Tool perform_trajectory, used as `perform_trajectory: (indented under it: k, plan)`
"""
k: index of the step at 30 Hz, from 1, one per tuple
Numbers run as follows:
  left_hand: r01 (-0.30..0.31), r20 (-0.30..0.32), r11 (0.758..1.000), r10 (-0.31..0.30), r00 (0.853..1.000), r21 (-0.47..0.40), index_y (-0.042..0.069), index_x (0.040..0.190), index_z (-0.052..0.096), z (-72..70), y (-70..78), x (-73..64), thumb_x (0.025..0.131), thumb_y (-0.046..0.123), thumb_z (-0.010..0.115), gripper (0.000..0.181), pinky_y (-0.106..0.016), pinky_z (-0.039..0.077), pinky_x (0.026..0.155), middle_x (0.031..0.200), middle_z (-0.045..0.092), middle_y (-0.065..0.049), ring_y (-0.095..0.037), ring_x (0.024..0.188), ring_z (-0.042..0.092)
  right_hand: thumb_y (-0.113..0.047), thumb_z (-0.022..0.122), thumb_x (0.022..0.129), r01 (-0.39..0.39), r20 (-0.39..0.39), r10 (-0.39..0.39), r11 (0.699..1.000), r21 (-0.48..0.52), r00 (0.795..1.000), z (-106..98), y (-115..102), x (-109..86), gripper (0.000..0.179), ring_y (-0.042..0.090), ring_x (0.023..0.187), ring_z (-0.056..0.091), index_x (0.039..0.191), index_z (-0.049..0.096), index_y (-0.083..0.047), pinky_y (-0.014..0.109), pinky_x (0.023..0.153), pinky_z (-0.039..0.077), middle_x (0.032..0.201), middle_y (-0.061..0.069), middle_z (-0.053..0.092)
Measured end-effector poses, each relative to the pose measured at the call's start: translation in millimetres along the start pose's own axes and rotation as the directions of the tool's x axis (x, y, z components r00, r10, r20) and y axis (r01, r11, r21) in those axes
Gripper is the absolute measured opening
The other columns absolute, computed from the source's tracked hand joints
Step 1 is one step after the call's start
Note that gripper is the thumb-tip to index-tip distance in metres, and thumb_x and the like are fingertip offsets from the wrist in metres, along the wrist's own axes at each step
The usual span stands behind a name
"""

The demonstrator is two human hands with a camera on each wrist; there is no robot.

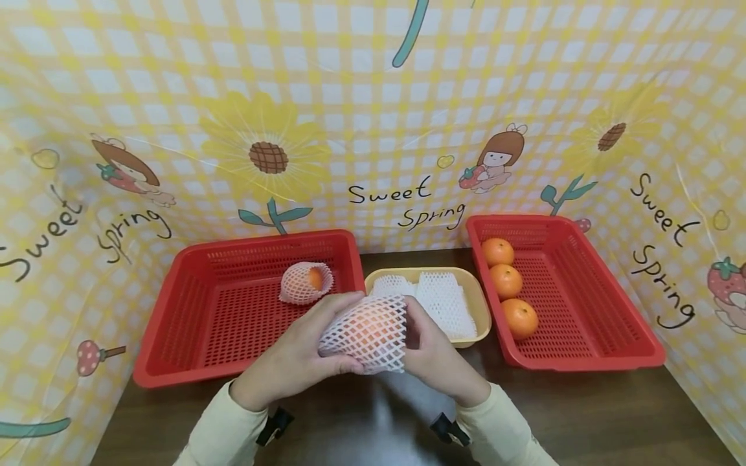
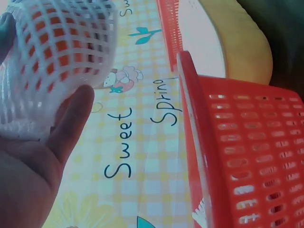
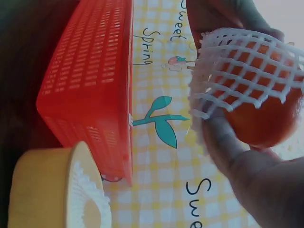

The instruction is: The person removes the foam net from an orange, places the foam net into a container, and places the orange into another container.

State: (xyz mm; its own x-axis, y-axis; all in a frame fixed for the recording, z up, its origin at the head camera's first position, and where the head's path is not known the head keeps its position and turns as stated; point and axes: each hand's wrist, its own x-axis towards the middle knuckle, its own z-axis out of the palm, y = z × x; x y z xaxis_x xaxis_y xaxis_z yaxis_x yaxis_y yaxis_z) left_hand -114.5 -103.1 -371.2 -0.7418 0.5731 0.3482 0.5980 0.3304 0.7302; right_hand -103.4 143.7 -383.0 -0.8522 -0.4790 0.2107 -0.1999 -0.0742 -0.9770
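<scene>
Both hands hold an orange [image 3: 266,121] in a white foam fruit net [image 1: 373,333], in front of the yellow tub. Around the left side of the net curls my left hand [image 1: 294,359], its thumb [image 2: 73,116] along the lower side. My right hand [image 1: 436,362] grips the net's open end on the right. In the right wrist view a finger lies at the net's rim, and part of the orange's bare skin shows beyond the mesh. Another netted orange [image 1: 303,283] lies in the left red basket [image 1: 175,323].
White foam nets [image 1: 445,301] lie flat in the yellow tub [image 1: 485,317] between the baskets. Along the left wall of the right red basket [image 1: 583,362], three bare oranges [image 1: 506,281] stand in a row. A checked cloth [image 1: 373,129] hangs behind the brown table [image 1: 326,427].
</scene>
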Motion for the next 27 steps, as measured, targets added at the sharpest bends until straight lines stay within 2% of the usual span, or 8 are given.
perform_trajectory:
  k: [2, 5, 9, 12, 15, 18, 21, 27]
  plan:
    - [0.011, -0.03, 1.0, -0.011, 1.0, 0.005, 0.021, 0.152, 0.041, -0.3, -0.6, 0.1, 0.078, 0.025, 0.088, 0.087, -0.039, 0.042, 0.103, 0.146, 0.047, 0.006, -0.016, 0.126, 0.048, -0.009, 0.068, 0.093, 0.014, -0.029, -0.011, 0.996, 0.087, 1.0, -0.9, 0.4, -0.9, 0.055, 0.028, 0.113, 0.059, 0.142, 0.042, -0.002, 0.035, 0.091, 0.052, 0.13, 0.016, 0.056]
    - [0.039, -0.074, 0.999, -0.039, 0.997, -0.005, 0.022, 0.152, 0.042, -1.0, -1.3, 0.6, 0.077, 0.02, 0.089, 0.088, -0.042, 0.045, 0.1, 0.143, 0.05, 0.005, -0.016, 0.124, 0.05, -0.009, 0.067, 0.095, 0.027, -0.076, -0.009, 0.974, 0.227, 0.997, -2.3, 1.0, -1.4, 0.053, 0.028, 0.116, 0.059, 0.141, 0.044, 0.001, 0.035, 0.092, 0.052, 0.133, 0.018, 0.054]
    - [0.049, -0.113, 0.999, -0.049, 0.992, -0.003, 0.023, 0.151, 0.044, -1.5, -2.3, 0.7, 0.078, 0.015, 0.088, 0.086, -0.042, 0.047, 0.098, 0.142, 0.052, 0.003, -0.017, 0.121, 0.053, -0.007, 0.069, 0.094, 0.042, -0.119, -0.008, 0.957, 0.287, 0.993, -2.8, 1.3, -1.4, 0.047, 0.027, 0.118, 0.058, 0.137, 0.049, -0.002, 0.036, 0.093, 0.052, 0.133, 0.017, 0.053]
    - [0.039, -0.132, 0.999, -0.038, 0.991, 0.002, 0.023, 0.149, 0.046, -1.4, -2.8, 0.4, 0.079, 0.011, 0.086, 0.082, -0.041, 0.048, 0.098, 0.142, 0.053, 0.004, -0.017, 0.121, 0.054, -0.008, 0.07, 0.094, 0.051, -0.142, -0.011, 0.958, 0.282, 0.99, -2.7, 0.1, -1.0, 0.04, 0.028, 0.115, 0.059, 0.129, 0.051, -0.006, 0.036, 0.091, 0.053, 0.13, 0.019, 0.054]
    - [0.046, -0.144, 0.999, -0.045, 0.988, -0.003, 0.022, 0.147, 0.049, -1.2, -2.6, -0.7, 0.08, 0.008, 0.085, 0.076, -0.041, 0.049, 0.098, 0.14, 0.054, 0.006, -0.015, 0.12, 0.055, -0.016, 0.074, 0.093, 0.031, -0.149, 0.01, 0.963, 0.268, 0.989, -2.7, -1.2, 0.4, 0.04, 0.028, 0.106, 0.062, 0.122, 0.046, -0.008, 0.035, 0.087, 0.055, 0.125, 0.019, 0.052]
    - [0.051, -0.155, 0.999, -0.049, 0.987, 0.009, 0.018, 0.145, 0.052, -1.0, -1.9, -2.3, 0.083, 0.006, 0.083, 0.07, -0.043, 0.05, 0.097, 0.138, 0.055, 0.007, -0.015, 0.119, 0.055, -0.023, 0.078, 0.09, 0.017, -0.137, 0.015, 0.974, 0.226, 0.99, -2.3, -0.1, 1.9, 0.052, 0.029, 0.102, 0.062, 0.124, 0.041, -0.007, 0.034, 0.082, 0.057, 0.123, 0.018, 0.048]
    - [0.051, -0.169, 0.998, -0.046, 0.985, 0.026, 0.017, 0.143, 0.054, -0.3, -1.4, -3.9, 0.085, 0.005, 0.081, 0.064, -0.045, 0.05, 0.096, 0.136, 0.057, 0.006, -0.015, 0.118, 0.056, -0.022, 0.079, 0.088, 0.035, -0.127, -0.014, 0.985, 0.167, 0.992, -1.5, 2.6, 2.5, 0.061, 0.032, 0.104, 0.06, 0.127, 0.036, -0.003, 0.034, 0.081, 0.057, 0.124, 0.019, 0.046]
    - [0.055, -0.209, 0.997, -0.044, 0.977, 0.052, 0.021, 0.14, 0.058, 2.9, -1.8, -5.9, 0.088, 0.006, 0.079, 0.058, -0.047, 0.051, 0.094, 0.135, 0.059, 0.004, -0.015, 0.115, 0.058, -0.017, 0.082, 0.084, 0.05, -0.122, -0.047, 0.999, 0.017, 0.991, -1.5, 3.1, 1.2, 0.067, 0.035, 0.112, 0.054, 0.132, 0.036, -0.005, 0.035, 0.09, 0.052, 0.127, 0.017, 0.05]
